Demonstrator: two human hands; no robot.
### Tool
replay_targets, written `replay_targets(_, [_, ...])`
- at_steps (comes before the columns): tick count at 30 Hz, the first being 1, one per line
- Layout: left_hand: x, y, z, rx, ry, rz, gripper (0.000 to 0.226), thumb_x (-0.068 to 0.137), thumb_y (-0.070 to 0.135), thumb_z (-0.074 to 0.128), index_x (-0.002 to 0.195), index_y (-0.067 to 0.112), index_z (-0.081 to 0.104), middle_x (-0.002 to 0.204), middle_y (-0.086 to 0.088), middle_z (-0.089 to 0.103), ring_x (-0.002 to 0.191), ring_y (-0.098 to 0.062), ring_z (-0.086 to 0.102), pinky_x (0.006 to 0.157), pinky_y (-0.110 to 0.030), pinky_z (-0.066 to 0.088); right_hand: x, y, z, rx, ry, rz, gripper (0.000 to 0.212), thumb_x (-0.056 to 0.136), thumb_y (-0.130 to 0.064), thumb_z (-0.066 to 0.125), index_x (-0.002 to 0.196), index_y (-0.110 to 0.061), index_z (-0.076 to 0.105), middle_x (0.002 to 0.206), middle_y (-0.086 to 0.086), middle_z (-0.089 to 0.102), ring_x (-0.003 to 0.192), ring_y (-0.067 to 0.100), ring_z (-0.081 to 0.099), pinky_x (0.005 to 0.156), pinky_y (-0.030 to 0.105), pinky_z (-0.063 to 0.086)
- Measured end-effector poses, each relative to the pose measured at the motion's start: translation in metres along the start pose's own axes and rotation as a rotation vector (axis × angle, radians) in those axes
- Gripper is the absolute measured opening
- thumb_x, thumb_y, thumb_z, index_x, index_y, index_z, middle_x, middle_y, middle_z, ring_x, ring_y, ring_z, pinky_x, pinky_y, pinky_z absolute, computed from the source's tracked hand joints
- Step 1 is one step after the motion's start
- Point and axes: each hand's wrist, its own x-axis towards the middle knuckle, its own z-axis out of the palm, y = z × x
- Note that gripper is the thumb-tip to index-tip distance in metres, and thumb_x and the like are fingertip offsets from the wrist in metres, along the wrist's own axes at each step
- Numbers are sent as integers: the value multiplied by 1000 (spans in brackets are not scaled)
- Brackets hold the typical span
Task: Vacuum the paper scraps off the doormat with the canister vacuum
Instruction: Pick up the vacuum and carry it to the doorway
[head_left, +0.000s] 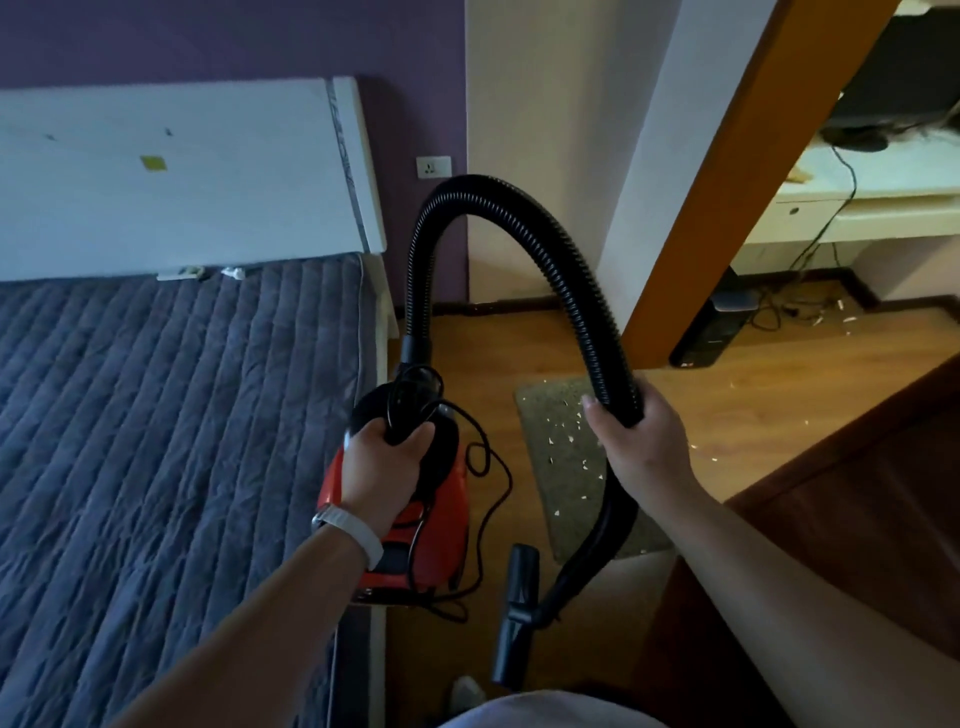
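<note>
The left hand (382, 467) is gripping the black carry handle on top of the canister vacuum (415, 525), its fingers (415, 435) curling shut around the handle together with a looped bundle of the thin black power cord (488, 467). The vacuum's body is showing as glossy red plastic with a rounded black top, sitting just beside the bed's edge. A pale strap is circling the left wrist.

The right hand (636, 441) is clasping the ribbed black hose (524, 218), thumb and fingers wrapping closed around it where the corrugated part is giving way to a smooth curved tube. The hose is arching high from the canister's front over to this hand, then running down to a short, smooth black nozzle (517, 613) hanging near the floor.

The doormat (561, 467) is lying on the wooden floor (753, 395) below and between the two hands, a coarse, speckled olive rectangle. Small white paper scraps (558, 441) are scattering across it, with a few more lying on the boards to the right.

The bed (156, 441) is wearing a quilted grey-blue cover with stitched ridges.
</note>
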Motion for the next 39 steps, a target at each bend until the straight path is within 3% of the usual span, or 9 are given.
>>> replay_targets(5, [68, 18, -5, 11, 30, 0, 21, 86, 38, 71, 83, 17, 69, 71, -1, 72, 65, -20, 70, 56, -38, 58, 60, -11, 34, 8, 20, -3, 19, 91, -35, 66, 94, -20, 56, 68, -3, 53, 48, 2, 49, 41, 14, 37])
replay_targets(10, [131, 28, 12, 1, 30, -44, 21, 86, 39, 71, 85, 19, 69, 75, -1, 73, 67, -19, 71, 60, -41, 61, 134, -5, 66, 28, 21, -8, 18, 91, -32, 67, 89, -18, 56, 64, -3, 52, 44, 3, 48, 38, 15, 36])
replay_targets(17, [230, 70, 38, -11, 37, -125, 24, 89, 33, 69, 83, 10, 64, 56, 1, 61, 40, -6, 55, 39, -19, 41, 262, 8, 111, 107, -55, 57, 18, 89, -35, 68, 89, -23, 55, 67, -3, 55, 49, 5, 49, 40, 19, 40])
replay_targets(32, [435, 173, 81, 13, -40, -34, 23, 88, 34, 71, 88, 11, 66, 63, 1, 64, 41, -2, 56, 40, -19, 42, 465, 5, 125, 87, 13, 154, 20, 90, -35, 67, 95, -21, 56, 67, -4, 57, 45, -1, 48, 41, 14, 38])
replay_targets(35, [484, 179, 95, 13, -97, -31, 31, 87, 35, 71, 92, 5, 66, 64, -3, 64, 44, -8, 57, 41, -22, 43, 498, 5, 136, 66, 69, 174, 17, 91, -34, 67, 93, -23, 55, 66, -6, 55, 45, -2, 48, 40, 11, 36])
replay_targets(39, [566, 184, 118, 25, -215, -39, 29, 88, 36, 71, 94, 8, 68, 70, -7, 67, 49, -12, 59, 43, -24, 45, 551, 9, 154, 18, 161, 219, 13, 91, -35, 66, 91, -32, 54, 69, -1, 57, 55, 10, 51, 45, 21, 41])
